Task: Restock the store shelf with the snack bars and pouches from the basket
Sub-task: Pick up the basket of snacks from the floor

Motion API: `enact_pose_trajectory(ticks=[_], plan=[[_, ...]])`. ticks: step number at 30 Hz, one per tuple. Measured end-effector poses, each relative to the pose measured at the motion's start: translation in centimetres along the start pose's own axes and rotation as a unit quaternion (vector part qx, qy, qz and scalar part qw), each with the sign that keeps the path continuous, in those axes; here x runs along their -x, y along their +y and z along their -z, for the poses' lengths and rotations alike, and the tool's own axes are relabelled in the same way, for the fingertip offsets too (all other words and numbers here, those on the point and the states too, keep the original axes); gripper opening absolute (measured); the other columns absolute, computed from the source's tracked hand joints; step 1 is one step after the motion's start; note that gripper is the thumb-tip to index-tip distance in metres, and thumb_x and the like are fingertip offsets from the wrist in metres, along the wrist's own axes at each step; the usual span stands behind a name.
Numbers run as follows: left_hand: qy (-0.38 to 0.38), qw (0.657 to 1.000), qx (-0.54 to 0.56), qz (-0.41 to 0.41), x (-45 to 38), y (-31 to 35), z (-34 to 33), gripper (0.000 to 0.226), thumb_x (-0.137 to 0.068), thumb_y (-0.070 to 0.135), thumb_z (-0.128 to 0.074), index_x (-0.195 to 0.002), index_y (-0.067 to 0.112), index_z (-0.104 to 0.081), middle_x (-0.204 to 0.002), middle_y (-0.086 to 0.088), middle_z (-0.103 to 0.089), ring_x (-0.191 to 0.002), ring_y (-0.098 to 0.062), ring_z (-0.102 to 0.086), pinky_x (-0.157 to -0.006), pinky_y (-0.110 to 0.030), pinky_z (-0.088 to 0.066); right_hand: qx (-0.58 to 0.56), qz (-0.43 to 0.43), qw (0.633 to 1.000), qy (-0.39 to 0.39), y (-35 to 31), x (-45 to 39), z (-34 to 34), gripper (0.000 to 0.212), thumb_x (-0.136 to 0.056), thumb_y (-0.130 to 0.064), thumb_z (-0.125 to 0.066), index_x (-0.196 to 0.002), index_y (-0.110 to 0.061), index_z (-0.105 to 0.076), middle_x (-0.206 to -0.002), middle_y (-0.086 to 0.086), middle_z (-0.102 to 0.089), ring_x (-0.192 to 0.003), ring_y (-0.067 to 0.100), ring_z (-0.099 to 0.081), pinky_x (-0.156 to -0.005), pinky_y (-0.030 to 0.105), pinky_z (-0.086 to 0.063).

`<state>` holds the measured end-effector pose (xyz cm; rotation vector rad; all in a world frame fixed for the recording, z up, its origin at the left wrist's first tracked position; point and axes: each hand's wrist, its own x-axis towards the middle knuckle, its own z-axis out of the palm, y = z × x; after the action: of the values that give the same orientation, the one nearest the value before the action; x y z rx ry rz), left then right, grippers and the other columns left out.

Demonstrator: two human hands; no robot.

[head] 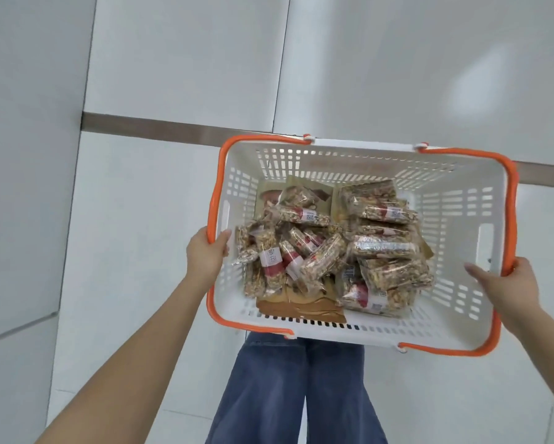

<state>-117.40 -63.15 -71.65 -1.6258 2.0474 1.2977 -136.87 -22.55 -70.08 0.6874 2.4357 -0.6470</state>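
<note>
a heap of snack bars (320, 251) in clear wrappers with red and white labels is seen piled in the bottom of a white plastic basket (461, 203), with flat tan pouches (301, 307) lying beneath and partly covered by them. the basket's walls are slotted, and its two orange handles (511, 200) are folded down along the rim at either end. the basket is held above the floor, in front of the body, over a pair of blue jeans (295, 395).

the left hand (205, 254) is closed around the left end of the rim and the orange handle there, thumb hooked inside the wall and the other fingers hidden behind. the right hand (506, 283) is clasped on the right end in the same way, its thumb laid flat against the inner wall and its fingers wrapped outside over the handle. both forearms are bare.

below, large pale glossy floor tiles (173, 59) are crossed by a brown strip (147, 128) running behind the basket. no shelf is in view.
</note>
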Motion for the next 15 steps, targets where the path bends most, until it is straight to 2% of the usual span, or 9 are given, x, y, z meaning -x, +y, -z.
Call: enact_pose_trajectory(ticks=[4,9,11,15], plan=[[0.002,0.997,0.062,0.042,0.6,1.6,1.8,0.014,-0.097,0.023,-0.050,-0.100,0.010,-0.053,-0.074,-0.001,-0.054,-0.064,-0.016,-0.051,-0.074,-0.036,-0.045,0.001,0.002,1.000,-0.019,-2.3,1.3,1.6,0.044,-0.077,-0.021,-0.077,-0.107,-0.004,-0.049,-0.098,0.016,-0.058,-0.089,0.037,-0.059,-0.076,0.043,-0.048],[0.029,0.997,0.065,0.038,4.0,7.1,9.0,0.016,-0.097,0.023,-0.050,-0.100,0.008,-0.053,-0.076,-0.005,-0.053,-0.066,-0.020,-0.050,-0.077,-0.041,-0.047,-0.028,0.036,0.999,-0.022,-8.0,6.6,7.1,0.042,-0.078,-0.021,-0.076,-0.104,-0.005,-0.048,-0.088,0.011,-0.055,-0.080,0.032,-0.055,-0.070,0.039,-0.044],[0.044,0.997,0.066,0.026,6.0,10.9,12.9,0.016,-0.097,0.023,-0.050,-0.100,0.007,-0.053,-0.079,-0.008,-0.054,-0.067,-0.022,-0.051,-0.074,-0.040,-0.047,-0.048,0.047,0.997,-0.028,-11.0,9.1,10.3,0.040,-0.078,-0.019,-0.076,-0.103,-0.005,-0.048,-0.083,0.009,-0.054,-0.076,0.030,-0.055,-0.067,0.037,-0.043],[0.080,0.995,0.055,-0.002,11.2,20.3,22.3,0.015,-0.096,0.022,-0.050,-0.094,0.007,-0.052,-0.070,-0.005,-0.051,-0.063,-0.024,-0.049,-0.055,-0.028,-0.040,-0.090,0.104,0.990,-0.039,-18.7,14.5,18.1,0.034,-0.079,-0.017,-0.074,-0.103,-0.009,-0.051,-0.084,0.009,-0.059,-0.073,0.029,-0.058,-0.066,0.035,-0.045]])
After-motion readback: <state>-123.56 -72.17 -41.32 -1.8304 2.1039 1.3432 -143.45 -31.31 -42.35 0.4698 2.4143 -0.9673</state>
